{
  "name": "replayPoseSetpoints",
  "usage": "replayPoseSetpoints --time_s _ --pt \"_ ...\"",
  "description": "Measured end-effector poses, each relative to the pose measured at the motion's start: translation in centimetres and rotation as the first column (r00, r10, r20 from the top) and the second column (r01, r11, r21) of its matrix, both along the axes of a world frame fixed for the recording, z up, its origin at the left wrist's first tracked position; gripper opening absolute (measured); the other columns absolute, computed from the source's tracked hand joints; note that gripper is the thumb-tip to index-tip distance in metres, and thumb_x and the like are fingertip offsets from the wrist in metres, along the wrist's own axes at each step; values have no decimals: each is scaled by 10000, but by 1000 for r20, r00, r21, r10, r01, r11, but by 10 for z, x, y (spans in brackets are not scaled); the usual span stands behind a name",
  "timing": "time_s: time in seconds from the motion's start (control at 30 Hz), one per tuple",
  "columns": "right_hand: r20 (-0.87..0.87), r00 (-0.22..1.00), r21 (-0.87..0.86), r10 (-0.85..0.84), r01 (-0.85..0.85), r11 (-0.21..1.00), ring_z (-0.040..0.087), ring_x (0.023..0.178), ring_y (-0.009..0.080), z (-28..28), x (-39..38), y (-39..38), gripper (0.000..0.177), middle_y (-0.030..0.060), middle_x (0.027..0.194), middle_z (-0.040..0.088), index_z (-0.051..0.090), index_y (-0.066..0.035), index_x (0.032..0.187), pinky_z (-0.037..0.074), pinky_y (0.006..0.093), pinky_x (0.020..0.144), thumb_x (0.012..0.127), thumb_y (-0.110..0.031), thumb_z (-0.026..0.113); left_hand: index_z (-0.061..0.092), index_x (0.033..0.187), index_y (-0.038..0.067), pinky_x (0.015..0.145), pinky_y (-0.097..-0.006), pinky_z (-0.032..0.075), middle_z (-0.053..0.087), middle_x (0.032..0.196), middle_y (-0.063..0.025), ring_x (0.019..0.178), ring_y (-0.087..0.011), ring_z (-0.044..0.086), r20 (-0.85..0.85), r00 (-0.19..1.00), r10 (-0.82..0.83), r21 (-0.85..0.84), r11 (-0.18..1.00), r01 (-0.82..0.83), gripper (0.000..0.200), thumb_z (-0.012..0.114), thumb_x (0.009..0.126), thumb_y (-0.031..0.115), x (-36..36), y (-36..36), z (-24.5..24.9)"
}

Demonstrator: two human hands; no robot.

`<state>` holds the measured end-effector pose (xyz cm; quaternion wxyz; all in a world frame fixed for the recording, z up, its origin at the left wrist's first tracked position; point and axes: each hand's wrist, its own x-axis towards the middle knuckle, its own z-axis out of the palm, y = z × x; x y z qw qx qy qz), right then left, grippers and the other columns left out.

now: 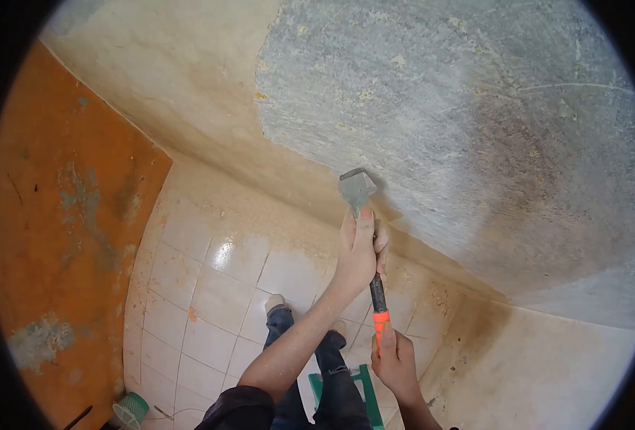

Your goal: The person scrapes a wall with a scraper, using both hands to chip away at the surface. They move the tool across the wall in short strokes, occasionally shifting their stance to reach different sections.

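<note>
A long-handled scraper has its wide, dusty blade against the wall, at the border between the bare grey surface and the beige coating. My left hand is closed around the tool's neck, just below the blade. Lower down, my right hand grips the orange end of the black handle. White dust covers the fingers of my left hand. Grey, roughened wall spreads up and right from the blade, and a beige coated strip runs along the wall's bottom.
Crumbs and dust lie on the white tiled floor. A green plastic stool stands by my legs. At left is an orange surface with worn patches. Near its foot sits a green basket, with a thin cord beside it.
</note>
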<state>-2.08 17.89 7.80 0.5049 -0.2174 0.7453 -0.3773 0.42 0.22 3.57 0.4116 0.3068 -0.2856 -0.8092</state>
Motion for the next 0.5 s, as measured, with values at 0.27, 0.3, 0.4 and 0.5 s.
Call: replayPoseSetpoints --time_s 0.27,0.3,0.4,0.5 --pt "96 993 71 -63 56 996 399 503 50 7 -1 9 476 -28 584 434 501 -39 731 321 238 460 1050 -379 405 371 879 136 285 -253 347 315 545 20 329 -93 365 -1 1000 29 31 999 -28 382 382 1027 488 0 -4 -7" --pt "93 994 69 -64 58 996 399 503 50 6 -1 3 476 -28 584 434 501 -39 731 321 238 460 1050 -379 405 374 877 138 284 -252 348 325 552 19 331 -90 366 48 998 34 62 997 -37 377 384 1028 482 1 -7 -13" --pt "37 999 36 14 -15 999 404 494 52 1 -3 -14 471 -26 581 436 504 -39 737 324 239 456 1049 -379 410 382 880 144 284 -251 354 354 569 17 336 -88 367 8 998 69 13 998 -69 372 407 1020 487 7 -18 -12" --pt "-20 999 -10 29 -29 1000 402 454 71 0 0 -4 526 -12 548 430 461 -59 712 330 248 432 1043 -458 370 379 889 149 276 -246 347 332 565 22 336 -81 357 31 998 51 55 997 -53 362 400 1022 486 1 -5 -6"
